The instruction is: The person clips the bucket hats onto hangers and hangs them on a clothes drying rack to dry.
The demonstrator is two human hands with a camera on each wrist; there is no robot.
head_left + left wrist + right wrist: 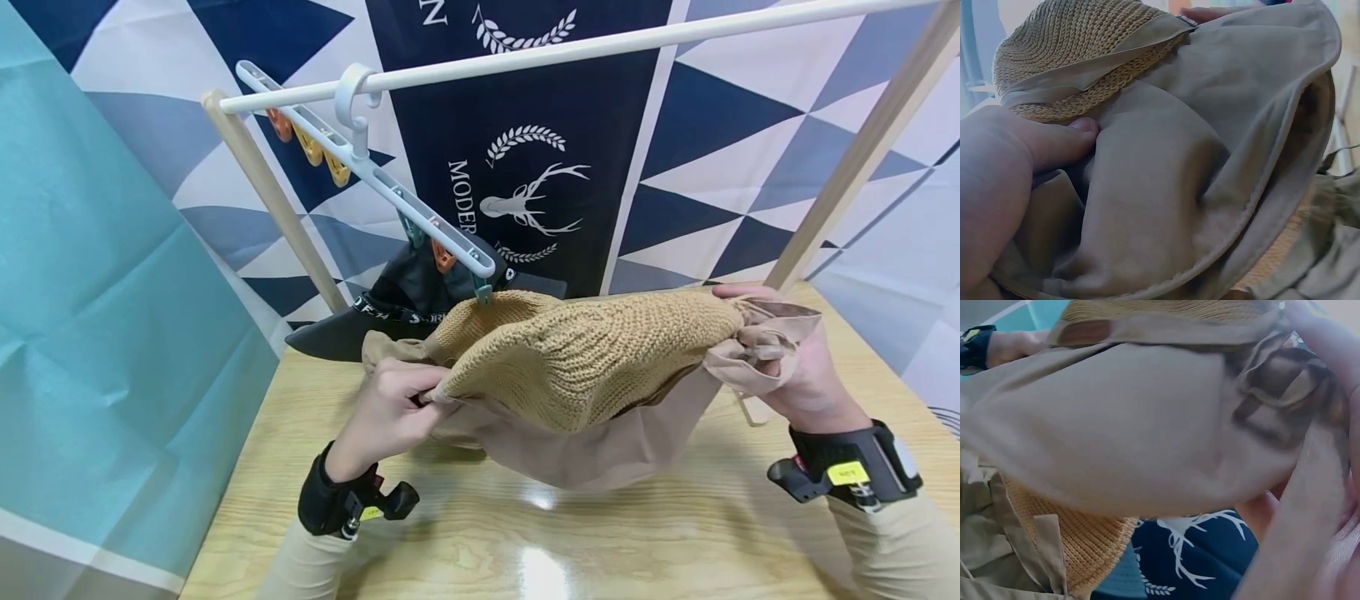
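A sun hat with a tan woven crown (600, 350) and a beige cloth brim (600, 450) is held up between both hands over the table. My left hand (397, 408) pinches its left edge, the thumb lying on the cloth by the crown in the left wrist view. At the other end my right hand (813, 367) grips the hat beside the beige bow (757, 346), its fingers partly hidden behind the cloth. A beige band with a brown patch (1085, 332) runs round the crown. Just behind, a second woven hat (483, 315) hangs from a green clip (483, 290).
A light-blue clip hanger (375, 175) hooks over the white rail (570, 54) of a wooden-legged rack. A black hat (420, 283) hangs under it, near an orange clip (442, 256). Yellow clips (307, 143) sit at its far end. Below lies the wooden table (465, 542).
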